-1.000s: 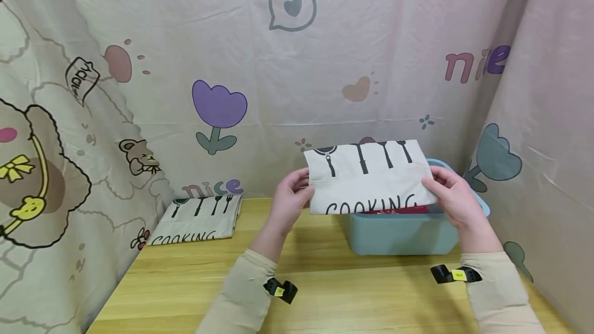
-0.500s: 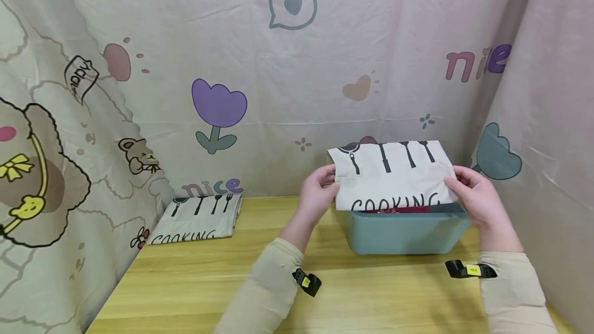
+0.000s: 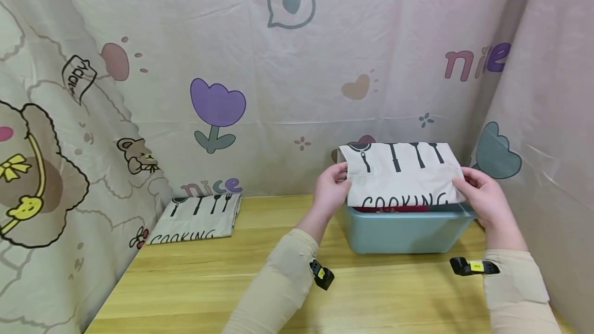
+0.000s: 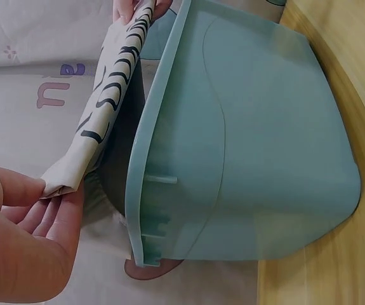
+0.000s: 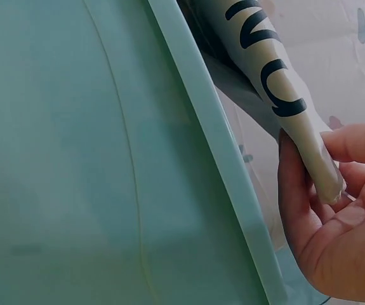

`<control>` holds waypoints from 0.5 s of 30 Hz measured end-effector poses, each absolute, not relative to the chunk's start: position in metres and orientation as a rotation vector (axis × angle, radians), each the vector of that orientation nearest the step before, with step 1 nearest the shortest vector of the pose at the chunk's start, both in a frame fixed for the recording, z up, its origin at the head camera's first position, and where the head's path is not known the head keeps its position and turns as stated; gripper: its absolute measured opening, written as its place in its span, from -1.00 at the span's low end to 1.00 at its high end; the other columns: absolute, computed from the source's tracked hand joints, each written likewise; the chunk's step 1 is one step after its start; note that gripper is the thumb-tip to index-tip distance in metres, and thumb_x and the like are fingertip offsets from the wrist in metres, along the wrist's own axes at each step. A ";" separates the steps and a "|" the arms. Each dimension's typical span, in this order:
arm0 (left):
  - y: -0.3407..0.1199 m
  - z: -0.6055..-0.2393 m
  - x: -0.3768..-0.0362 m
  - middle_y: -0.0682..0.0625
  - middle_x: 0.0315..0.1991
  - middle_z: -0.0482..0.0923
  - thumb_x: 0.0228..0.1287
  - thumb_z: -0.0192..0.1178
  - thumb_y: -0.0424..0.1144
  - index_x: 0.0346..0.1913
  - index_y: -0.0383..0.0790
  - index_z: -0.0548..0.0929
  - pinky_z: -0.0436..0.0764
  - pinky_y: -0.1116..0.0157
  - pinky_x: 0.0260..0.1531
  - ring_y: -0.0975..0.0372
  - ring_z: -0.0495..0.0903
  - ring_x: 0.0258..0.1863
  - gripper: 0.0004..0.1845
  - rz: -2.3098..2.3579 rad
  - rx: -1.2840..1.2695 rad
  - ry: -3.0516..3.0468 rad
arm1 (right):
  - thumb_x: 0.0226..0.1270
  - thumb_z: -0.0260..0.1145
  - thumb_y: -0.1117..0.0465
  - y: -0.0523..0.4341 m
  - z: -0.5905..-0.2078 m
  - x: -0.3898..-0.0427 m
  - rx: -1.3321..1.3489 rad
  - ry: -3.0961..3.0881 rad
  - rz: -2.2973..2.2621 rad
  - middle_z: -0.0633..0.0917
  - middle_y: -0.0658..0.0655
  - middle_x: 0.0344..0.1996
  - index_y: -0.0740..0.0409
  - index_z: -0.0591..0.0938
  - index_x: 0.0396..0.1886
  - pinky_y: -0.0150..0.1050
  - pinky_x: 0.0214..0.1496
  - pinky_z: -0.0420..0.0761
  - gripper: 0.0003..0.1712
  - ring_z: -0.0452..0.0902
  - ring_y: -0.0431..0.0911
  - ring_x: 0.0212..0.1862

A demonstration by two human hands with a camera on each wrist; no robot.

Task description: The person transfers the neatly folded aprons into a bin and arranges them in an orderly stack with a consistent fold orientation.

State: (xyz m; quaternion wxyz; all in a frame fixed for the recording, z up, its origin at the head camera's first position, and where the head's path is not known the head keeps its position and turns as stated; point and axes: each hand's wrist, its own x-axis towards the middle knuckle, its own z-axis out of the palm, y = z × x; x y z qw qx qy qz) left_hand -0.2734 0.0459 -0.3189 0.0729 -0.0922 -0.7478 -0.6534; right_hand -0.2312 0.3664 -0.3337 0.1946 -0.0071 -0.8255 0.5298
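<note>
Now both hands point(image 3: 330, 189) on folded cloth point(image 3: 402, 174) above bin point(image 3: 408, 231)

Pretty cozy setup: a light wooden table point(image 3: 195, 282) boxed in by printed fabric curtains point(image 3: 325, 66) on three sides. Purple tulip point(image 3: 217, 110) at 10 o'clock, a heart speech bubble point(image 3: 291, 3) at 12, teal tulip point(image 3: 497, 152) at 3. Soft, even light, probably from overhead.
</note>
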 end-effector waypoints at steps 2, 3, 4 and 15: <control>0.049 -0.318 -0.275 -0.08 -0.08 0.69 0.25 0.25 -0.51 0.19 -0.21 0.64 0.63 0.29 -0.09 0.17 0.63 -0.11 -0.56 -1.955 -0.268 -2.252 | 0.50 0.19 0.07 0.368 -0.334 -0.232 -0.036 -2.317 1.491 0.48 -0.21 -0.23 0.04 0.54 0.15 -0.59 -0.26 0.49 -0.68 0.35 -0.23 -0.21; 0.051 -0.318 -0.275 -0.08 -0.09 0.70 0.25 0.25 -0.50 0.19 -0.21 0.64 0.63 0.29 -0.08 0.17 0.63 -0.10 -0.56 -1.946 -0.266 -2.256 | 0.50 0.19 0.07 0.369 -0.334 -0.232 -0.043 -2.317 1.491 0.48 -0.20 -0.23 0.06 0.54 0.15 -0.59 -0.26 0.49 -0.67 0.35 -0.22 -0.21; 0.052 -0.317 -0.276 -0.07 -0.09 0.70 0.24 0.26 -0.50 0.19 -0.20 0.65 0.62 0.28 -0.07 0.17 0.63 -0.09 -0.56 -1.935 -0.261 -2.262 | 0.50 0.19 0.06 0.370 -0.333 -0.232 -0.053 -2.318 1.493 0.47 -0.19 -0.22 0.04 0.54 0.14 -0.59 -0.26 0.49 -0.69 0.34 -0.21 -0.20; 0.065 -0.316 -0.279 -0.06 -0.07 0.70 0.26 0.25 -0.48 0.19 -0.17 0.65 0.60 0.24 0.00 0.17 0.64 -0.04 -0.57 -1.862 -0.239 -2.315 | 0.49 0.19 0.07 0.379 -0.334 -0.233 -0.067 -2.334 1.442 0.47 -0.26 -0.26 0.31 0.49 0.19 -0.60 -0.27 0.48 -0.54 0.34 -0.27 -0.22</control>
